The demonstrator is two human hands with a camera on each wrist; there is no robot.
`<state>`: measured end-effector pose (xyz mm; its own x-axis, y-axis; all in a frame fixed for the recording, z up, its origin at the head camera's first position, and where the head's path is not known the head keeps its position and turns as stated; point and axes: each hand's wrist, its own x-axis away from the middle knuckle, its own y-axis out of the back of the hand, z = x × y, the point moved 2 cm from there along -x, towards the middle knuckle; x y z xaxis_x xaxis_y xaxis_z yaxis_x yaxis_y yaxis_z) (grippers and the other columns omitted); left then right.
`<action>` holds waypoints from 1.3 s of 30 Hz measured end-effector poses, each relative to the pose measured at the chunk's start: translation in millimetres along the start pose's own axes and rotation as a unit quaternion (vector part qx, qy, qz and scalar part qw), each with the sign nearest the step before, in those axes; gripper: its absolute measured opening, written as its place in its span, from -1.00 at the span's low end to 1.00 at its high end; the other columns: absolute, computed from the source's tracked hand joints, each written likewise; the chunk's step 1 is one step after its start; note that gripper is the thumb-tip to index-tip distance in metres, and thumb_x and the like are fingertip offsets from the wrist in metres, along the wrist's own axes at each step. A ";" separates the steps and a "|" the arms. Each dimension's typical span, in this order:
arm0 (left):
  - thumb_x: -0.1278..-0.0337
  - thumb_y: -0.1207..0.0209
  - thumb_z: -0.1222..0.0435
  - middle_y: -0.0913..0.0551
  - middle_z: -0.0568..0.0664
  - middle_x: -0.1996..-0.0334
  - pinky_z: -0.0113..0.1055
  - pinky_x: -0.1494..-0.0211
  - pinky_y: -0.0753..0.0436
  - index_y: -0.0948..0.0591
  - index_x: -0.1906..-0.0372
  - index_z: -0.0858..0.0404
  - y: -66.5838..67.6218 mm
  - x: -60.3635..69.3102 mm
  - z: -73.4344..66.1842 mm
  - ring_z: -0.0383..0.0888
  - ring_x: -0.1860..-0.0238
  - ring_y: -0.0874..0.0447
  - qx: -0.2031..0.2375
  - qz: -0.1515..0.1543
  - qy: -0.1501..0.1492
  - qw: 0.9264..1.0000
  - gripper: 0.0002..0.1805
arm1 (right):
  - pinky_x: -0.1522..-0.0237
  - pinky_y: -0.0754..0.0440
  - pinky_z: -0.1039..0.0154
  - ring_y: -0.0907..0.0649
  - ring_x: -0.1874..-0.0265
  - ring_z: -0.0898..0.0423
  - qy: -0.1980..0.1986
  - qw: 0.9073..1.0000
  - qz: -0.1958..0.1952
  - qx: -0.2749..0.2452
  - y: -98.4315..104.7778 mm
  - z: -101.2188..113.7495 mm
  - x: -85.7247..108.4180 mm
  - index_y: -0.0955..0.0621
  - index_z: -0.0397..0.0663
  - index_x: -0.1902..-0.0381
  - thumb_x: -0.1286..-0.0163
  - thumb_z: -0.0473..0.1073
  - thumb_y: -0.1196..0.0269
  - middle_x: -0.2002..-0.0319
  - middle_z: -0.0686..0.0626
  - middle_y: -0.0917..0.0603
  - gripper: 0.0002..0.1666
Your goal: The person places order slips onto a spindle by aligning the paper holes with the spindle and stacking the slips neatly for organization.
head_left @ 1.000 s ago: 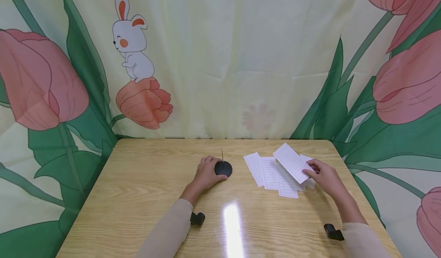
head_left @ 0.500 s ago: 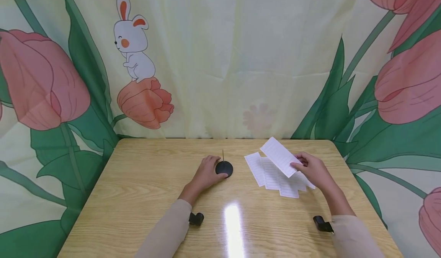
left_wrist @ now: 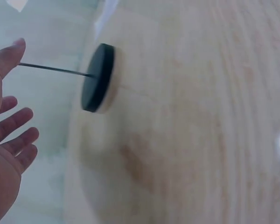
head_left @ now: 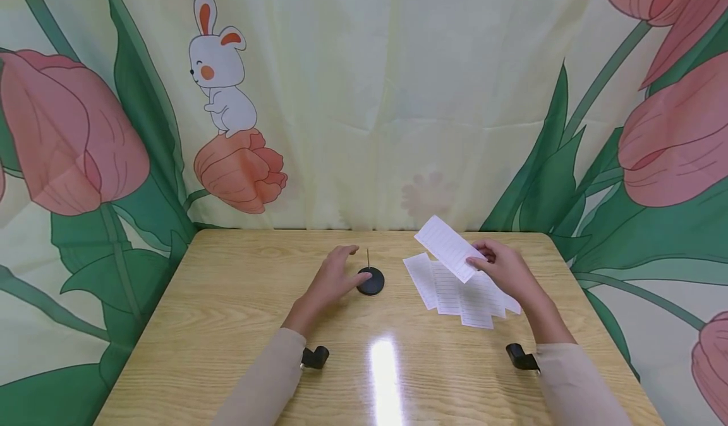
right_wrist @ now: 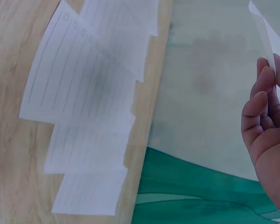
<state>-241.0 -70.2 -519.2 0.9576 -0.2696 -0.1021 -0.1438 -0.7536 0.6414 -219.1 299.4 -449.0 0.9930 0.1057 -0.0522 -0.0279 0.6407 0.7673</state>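
Note:
A receipt spike, with a round black base and a thin upright rod, stands on the wooden table. Close to its left side is my left hand, fingers loosely spread. In the left wrist view that hand holds nothing, and the base stands apart from it. My right hand pinches a white lined paper slip between thumb and fingers at one end, raised and tilted. Beneath it, several overlapping lined slips lie fanned out. The right wrist view shows the held slip nearly edge-on.
The wooden table ends at the back against a curtain printed with tulips and a rabbit. A bright light reflection lies on the tabletop in front. Black wrist cameras sit at both sleeves.
My right hand has carried the slip leftward and up, away from the fanned slips toward the spike. My left hand has let go of the spike's base and lifted slightly back to the left.

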 end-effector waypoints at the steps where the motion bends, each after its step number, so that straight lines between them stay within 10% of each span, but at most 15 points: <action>1: -0.19 -0.44 0.00 -0.52 0.11 -0.33 0.11 -0.40 -0.49 -0.45 -0.44 0.23 2.7 0.0 -2.0 0.14 -0.38 -0.47 0.000 -0.002 -0.002 1.000 -0.21 | 0.15 -0.71 0.20 -0.73 0.11 -0.10 0.004 1.000 0.000 -0.002 -0.6 2.7 -1.0 -0.62 -0.28 -0.13 -0.44 -0.17 -0.36 0.02 -0.28 -0.74 -0.61; 22: -0.48 -0.21 0.22 -0.72 0.15 -0.08 0.03 -0.24 -0.63 -0.63 -0.21 0.32 39.2 -15.9 -49.8 0.05 -0.12 -0.68 0.040 -0.081 -0.122 0.988 -0.64 | 0.20 -0.65 0.29 -0.72 0.15 -0.01 0.058 0.998 0.028 -0.024 -11.4 45.4 -20.5 -0.66 -0.18 -0.10 -0.42 -0.14 -0.39 0.07 -0.15 -0.77 -0.64; 39: -0.51 -0.17 0.26 -0.76 0.12 0.06 -0.08 -0.06 -0.71 -0.69 -0.11 0.34 41.4 -29.7 -68.5 0.02 0.03 -0.73 0.080 -0.085 -0.107 0.987 -0.72 | 0.19 -0.67 0.29 -0.71 0.21 0.07 0.089 0.995 0.039 -0.035 -20.1 77.6 -25.2 -0.69 -0.10 -0.03 -0.40 -0.15 -0.40 0.14 -0.08 -0.78 -0.71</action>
<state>-258.3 -52.3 -437.6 0.8991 -0.2384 -0.3671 -0.0392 -0.8791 0.4750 -234.7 224.9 -413.5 0.9516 0.2864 -0.1112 -0.1185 0.6761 0.7273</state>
